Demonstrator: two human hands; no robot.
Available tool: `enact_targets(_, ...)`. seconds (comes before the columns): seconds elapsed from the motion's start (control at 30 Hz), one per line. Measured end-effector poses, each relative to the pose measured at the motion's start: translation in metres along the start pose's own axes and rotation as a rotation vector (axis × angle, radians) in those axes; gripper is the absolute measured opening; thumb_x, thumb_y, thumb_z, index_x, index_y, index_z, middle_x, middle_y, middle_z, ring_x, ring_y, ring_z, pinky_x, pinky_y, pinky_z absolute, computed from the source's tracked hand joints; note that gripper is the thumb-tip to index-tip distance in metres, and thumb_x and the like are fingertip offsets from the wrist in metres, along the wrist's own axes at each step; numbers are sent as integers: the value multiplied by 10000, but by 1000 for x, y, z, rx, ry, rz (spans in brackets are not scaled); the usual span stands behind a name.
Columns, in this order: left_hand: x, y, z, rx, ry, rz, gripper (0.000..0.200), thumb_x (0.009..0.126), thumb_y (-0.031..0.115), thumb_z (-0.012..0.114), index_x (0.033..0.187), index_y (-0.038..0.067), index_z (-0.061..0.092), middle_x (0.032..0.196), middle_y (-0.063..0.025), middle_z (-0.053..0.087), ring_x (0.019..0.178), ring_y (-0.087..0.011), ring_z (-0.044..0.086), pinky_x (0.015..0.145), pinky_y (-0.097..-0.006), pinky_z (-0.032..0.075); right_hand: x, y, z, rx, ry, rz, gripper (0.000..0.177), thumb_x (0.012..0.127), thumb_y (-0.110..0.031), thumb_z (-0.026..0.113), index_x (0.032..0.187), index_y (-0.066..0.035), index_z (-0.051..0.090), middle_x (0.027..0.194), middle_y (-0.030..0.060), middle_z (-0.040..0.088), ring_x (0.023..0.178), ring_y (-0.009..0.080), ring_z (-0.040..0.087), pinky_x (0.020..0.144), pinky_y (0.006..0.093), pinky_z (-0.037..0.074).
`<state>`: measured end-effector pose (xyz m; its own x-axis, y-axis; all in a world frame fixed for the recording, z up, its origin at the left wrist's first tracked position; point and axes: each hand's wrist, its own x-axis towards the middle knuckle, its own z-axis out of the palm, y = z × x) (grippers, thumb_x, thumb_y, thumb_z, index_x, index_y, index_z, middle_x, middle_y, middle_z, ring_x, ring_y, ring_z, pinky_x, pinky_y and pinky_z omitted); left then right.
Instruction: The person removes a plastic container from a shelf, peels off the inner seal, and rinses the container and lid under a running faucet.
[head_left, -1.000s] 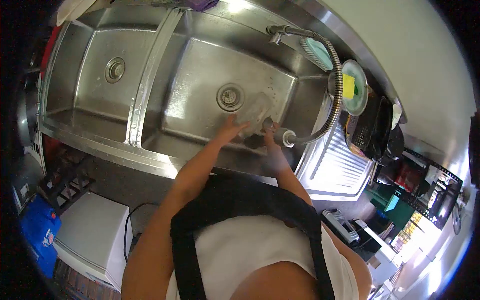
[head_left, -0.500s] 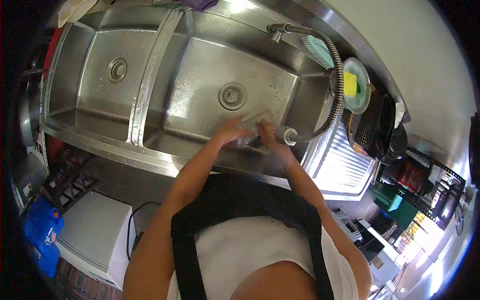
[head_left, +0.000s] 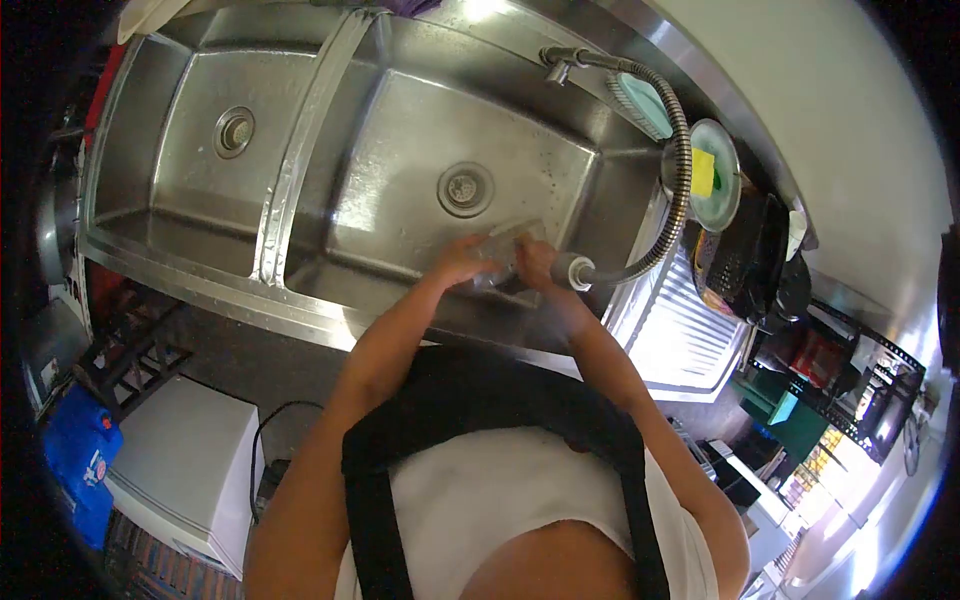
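Low in the right sink basin, both of my hands are at a clear see-through container, perhaps plastic; its exact shape is hard to make out. My left hand grips its left side. On the other side my right hand is closed at the container's edge, its fingers partly hidden. Just right of that hand hangs the spray head of the flexible metal hose. Faint spray blurs the space below it. The drain lies beyond my hands.
A second basin with its own drain lies left of the divider. Right of the sink are a ribbed drainboard, a bowl with a yellow sponge, a light-blue rack and dark trays.
My hands stay almost in place around the clear container, with only a slight shift. The camera view has moved slightly.
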<state>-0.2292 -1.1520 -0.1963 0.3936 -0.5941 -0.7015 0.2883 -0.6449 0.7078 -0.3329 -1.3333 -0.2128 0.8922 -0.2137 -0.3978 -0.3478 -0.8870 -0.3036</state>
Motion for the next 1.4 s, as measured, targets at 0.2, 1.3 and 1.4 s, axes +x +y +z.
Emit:
enact_targets(0.2,-3,5,-3,158,41,34,825,641,434,809,1351,144,504,1297,-146,563,1178,-284,543,981,-371,430,15,45,3,16,-71,160,241,866,-243,566,995,-40,544,748,196,636,713,365,645,580,490,488)
enact_targets(1.3,-14,13,0,169,61,26,776,666,438,791,1348,196,511,1255,-175,585,1141,-333,573,966,-395,452,24,40,19,-251,-88,63,304,801,-207,615,1034,-19,562,865,216,652,801,362,666,670,489,516)
enact_targets(1.4,-6,-2,1,174,79,54,804,640,432,801,1341,163,515,1278,-164,572,1162,-317,561,984,-386,437,35,67,13,130,-97,244,293,791,-206,619,1008,-19,556,883,206,645,805,376,658,658,484,513)
